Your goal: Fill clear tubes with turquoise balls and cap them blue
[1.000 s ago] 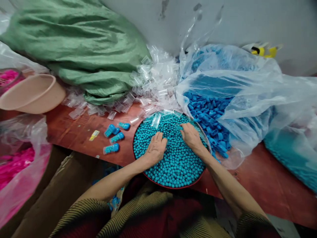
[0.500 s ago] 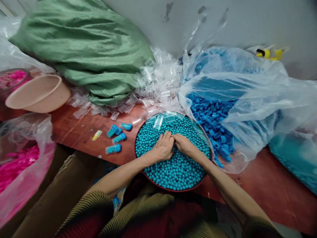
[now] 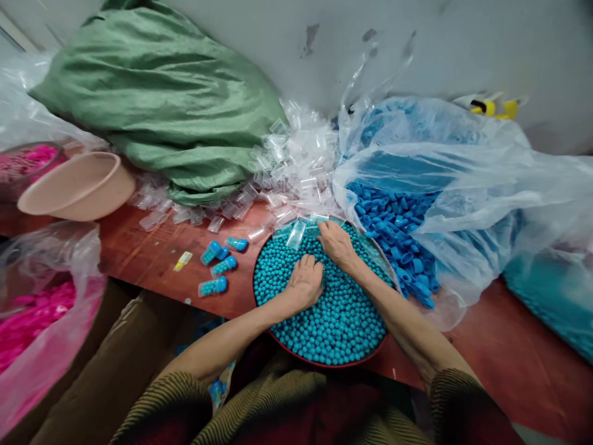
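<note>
A round red-rimmed tray (image 3: 319,363) is full of small turquoise balls (image 3: 340,327). Over its middle is my left hand (image 3: 306,283), fingers curled in and closed; whatever they hold is hidden. Farther back, my right hand (image 3: 337,244) has bent fingers, with the tips close to clear plastic tubes at the tray's far edge; I cannot make out what is between them. One clear tube (image 3: 296,234) lies on the balls beside that hand. To the left, several ball-filled tubes with blue caps (image 3: 224,266) rest on the red table (image 3: 152,253).
Behind the tray is a heap of clear tubes (image 3: 301,161) beside a green sack (image 3: 171,105). An open plastic bag of blue caps (image 3: 403,235) stands right. A beige bowl (image 3: 78,188) and a bag of pink pieces (image 3: 39,318) are left. More turquoise balls (image 3: 546,303) lie far right.
My hands, together over the balls before, have come apart. The right has moved back toward the clear tubes; the left stays near the tray's middle. The view has shifted slightly.
</note>
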### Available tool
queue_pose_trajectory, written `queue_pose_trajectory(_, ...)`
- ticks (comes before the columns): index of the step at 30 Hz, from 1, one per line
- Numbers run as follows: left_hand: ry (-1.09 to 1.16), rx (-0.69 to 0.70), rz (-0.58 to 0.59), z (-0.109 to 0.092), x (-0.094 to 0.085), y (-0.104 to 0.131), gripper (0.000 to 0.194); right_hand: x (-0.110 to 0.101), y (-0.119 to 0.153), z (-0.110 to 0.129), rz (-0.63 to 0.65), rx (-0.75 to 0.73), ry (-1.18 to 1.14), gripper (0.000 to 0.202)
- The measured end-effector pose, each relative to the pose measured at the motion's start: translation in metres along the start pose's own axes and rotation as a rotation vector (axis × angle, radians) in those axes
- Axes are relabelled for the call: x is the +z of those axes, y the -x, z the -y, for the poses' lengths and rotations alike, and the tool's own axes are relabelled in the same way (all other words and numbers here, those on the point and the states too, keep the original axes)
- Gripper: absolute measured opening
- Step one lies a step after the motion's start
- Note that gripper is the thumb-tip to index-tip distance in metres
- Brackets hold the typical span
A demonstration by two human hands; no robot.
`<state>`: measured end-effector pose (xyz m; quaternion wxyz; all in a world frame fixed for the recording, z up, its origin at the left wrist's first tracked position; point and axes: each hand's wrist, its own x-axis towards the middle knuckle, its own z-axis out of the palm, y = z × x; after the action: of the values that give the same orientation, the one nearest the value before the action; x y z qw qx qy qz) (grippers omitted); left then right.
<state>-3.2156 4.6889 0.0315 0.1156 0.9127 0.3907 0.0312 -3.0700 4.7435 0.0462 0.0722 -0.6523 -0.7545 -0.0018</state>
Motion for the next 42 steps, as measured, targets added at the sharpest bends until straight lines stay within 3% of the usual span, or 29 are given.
queue_pose_trajectory(4,-0.019,0.107,-0.12,0.003,0.004,0.005,0.029,0.011,0.027,-0.003,0.033,-0.131,-0.065,0.018)
queue_pose_trajectory(9,0.091,0.092,-0.069,0.01,0.006,0.003,0.048,0.01,0.061,-0.011,0.17,-0.268,-0.326,0.024)
queue_pose_trajectory(12,0.153,0.066,-0.01,0.01,0.003,-0.002,0.067,0.001,0.048,-0.018,0.186,-0.219,-0.382,0.028)
queue_pose_trajectory(15,0.143,0.0,0.025,0.009,-0.002,-0.006,0.078,-0.008,0.015,-0.019,0.015,-0.091,-0.182,0.033)
queue_pose_trajectory(19,0.093,-0.03,0.071,0.007,-0.005,-0.008,0.054,-0.008,-0.022,-0.013,-0.048,-0.04,0.04,0.038)
queue_pose_trajectory(22,0.075,-0.023,0.026,0.005,-0.002,-0.003,0.041,-0.004,-0.018,-0.011,-0.061,-0.076,0.078,0.039)
queue_pose_trajectory(25,0.038,0.056,-0.093,0.004,0.003,0.004,0.043,-0.003,0.013,-0.012,-0.026,-0.136,0.055,0.037)
queue_pose_trajectory(28,0.036,0.146,-0.14,0.007,0.006,0.005,0.046,-0.001,0.047,-0.013,0.057,-0.164,-0.079,0.026)
queue_pose_trajectory(31,0.061,0.178,-0.079,0.011,0.005,0.001,0.053,0.007,0.064,-0.014,0.04,-0.142,-0.386,0.021)
queue_pose_trajectory(38,0.06,0.105,0.0,0.009,-0.005,-0.006,0.082,0.031,0.062,-0.014,-0.083,0.077,-0.927,0.025)
queue_pose_trajectory(42,0.054,0.085,0.06,0.007,-0.005,-0.01,0.086,0.029,0.064,-0.013,-0.043,0.142,-1.009,0.027)
